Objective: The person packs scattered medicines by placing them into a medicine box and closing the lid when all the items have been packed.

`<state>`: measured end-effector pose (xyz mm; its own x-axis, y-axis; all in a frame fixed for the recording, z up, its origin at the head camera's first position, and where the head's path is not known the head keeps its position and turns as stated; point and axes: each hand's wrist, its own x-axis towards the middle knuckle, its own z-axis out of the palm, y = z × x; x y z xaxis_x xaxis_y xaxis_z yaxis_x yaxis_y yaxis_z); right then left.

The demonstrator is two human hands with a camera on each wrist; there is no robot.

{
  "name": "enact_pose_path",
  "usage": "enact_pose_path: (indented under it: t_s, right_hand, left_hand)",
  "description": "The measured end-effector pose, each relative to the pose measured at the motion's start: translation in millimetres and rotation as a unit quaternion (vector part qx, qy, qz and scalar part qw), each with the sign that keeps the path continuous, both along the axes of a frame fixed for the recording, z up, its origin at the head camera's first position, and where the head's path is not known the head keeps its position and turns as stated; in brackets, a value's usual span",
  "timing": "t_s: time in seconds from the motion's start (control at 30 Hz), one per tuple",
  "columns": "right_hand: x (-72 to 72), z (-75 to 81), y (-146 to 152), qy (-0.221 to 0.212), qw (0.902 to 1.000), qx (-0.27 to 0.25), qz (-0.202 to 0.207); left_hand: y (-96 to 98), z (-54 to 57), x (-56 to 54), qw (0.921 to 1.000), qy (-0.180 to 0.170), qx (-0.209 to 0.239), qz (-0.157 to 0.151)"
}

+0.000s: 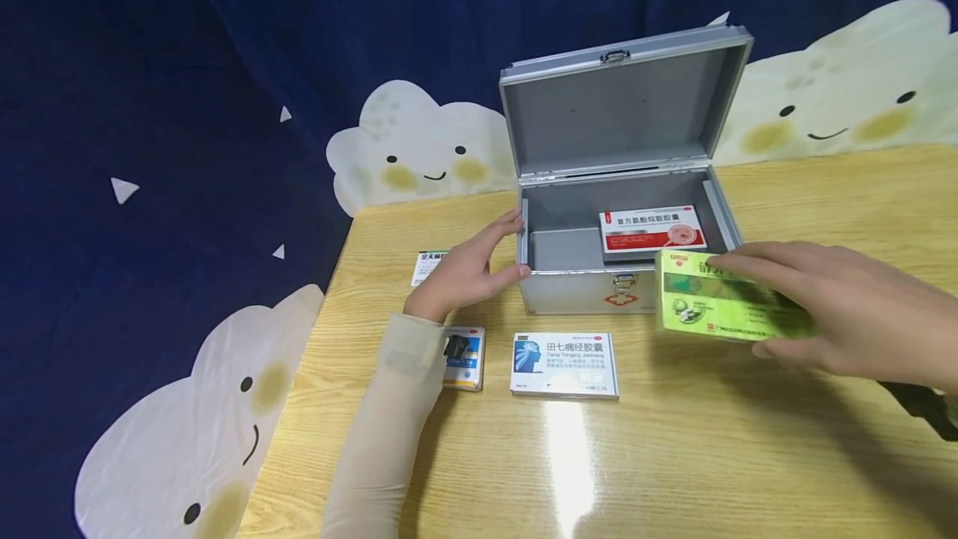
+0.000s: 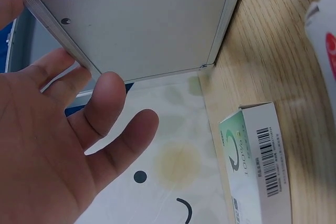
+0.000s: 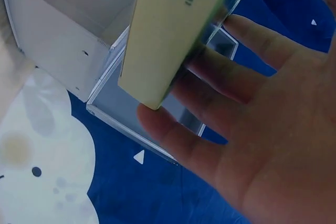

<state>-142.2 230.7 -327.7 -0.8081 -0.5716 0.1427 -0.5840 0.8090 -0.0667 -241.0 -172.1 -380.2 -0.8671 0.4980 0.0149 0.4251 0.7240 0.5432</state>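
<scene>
A silver metal case [image 1: 569,296] stands on the table with its lid raised. My left hand [image 1: 466,273] rests its fingertips on the case's left edge, the fingers spread and loosely bent; in the left wrist view the side wall [image 2: 142,30] is beside them. My right hand [image 1: 853,306] grips a green medicine box [image 1: 696,314] between thumb and fingers, over the case's front right corner. Seen from the right wrist, the fingers [image 3: 210,121] lie along the box's pale side [image 3: 163,30]. A red and white medicine box [image 1: 651,231] is inside the case at the right.
In front of the case lies a white and blue medicine box [image 1: 565,366]. A blue box [image 1: 466,356] is partly hidden by the left sleeve [image 1: 400,422]. Another white box [image 1: 427,269] lies left of the case, behind the left wrist. A dark blue curtain [image 1: 299,15] hangs behind.
</scene>
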Motion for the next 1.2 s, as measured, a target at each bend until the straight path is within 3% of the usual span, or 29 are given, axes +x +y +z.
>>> enact_pose_path:
  t_s: [0.13, 0.33, 0.67, 1.03, 1.2]
  right_hand:
    - [-2.2, 2.2, -0.9, 0.016, 0.9997, -0.008, 0.016]
    - [-6.0, 6.7, -3.4, 0.02, 0.9997, -0.014, 0.008]
    - [-18.6, 12.3, -4.5, -0.019, 0.9998, 0.003, -0.007]
    - [-34.5, 15.6, 0.0, 0.031, 0.9984, -0.037, 0.029]
    - [-37.7, 19.7, -2.4, 0.009, 0.9995, -0.03, 0.004]
  left_hand:
    - [0.6, -0.3, -0.2, 1.0, -0.001, 0.0, 0.001]
    - [0.6, 0.9, -0.1, 0.9999, -0.009, 0.0, 0.008]
    - [0.9, -0.1, 0.5, 1.0, -0.007, 0.005, 0.002]
    - [0.9, 0.7, 1.1, 1.0, -0.005, -0.001, 0.003]
    - [1.3, 1.5, 1.7, 1.0, -0.007, -0.002, 0.003]
